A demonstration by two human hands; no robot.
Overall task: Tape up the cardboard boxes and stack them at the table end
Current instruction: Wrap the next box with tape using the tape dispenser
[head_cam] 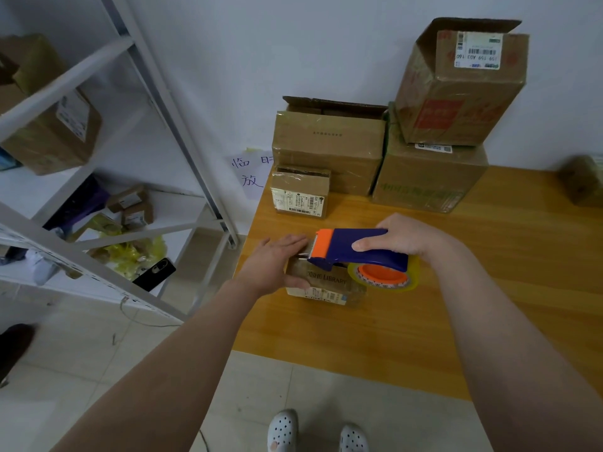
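A small flat cardboard box (329, 283) printed with "LIBRARY" lies near the left edge of the wooden table (489, 288). My left hand (277, 265) presses flat on its left end, thumb along the side. My right hand (404, 238) grips a blue and orange tape dispenser (355, 247) whose cutter end rests over the box top; its clear tape roll (385, 277) hangs at the box's right. At the table's far end stand a small labelled box (300, 192), a wider box (329, 148) behind it, a large box (427, 177) and a box with an open flap (460, 83) on top of that.
A white metal shelf rack (107, 197) stands to the left, holding boxes, yellow bags and a black phone (155, 274). A paper sign (249, 172) hangs on the wall. Another brown box (584, 182) sits at the table's right edge. My white shoes (318, 432) show on the tiled floor.
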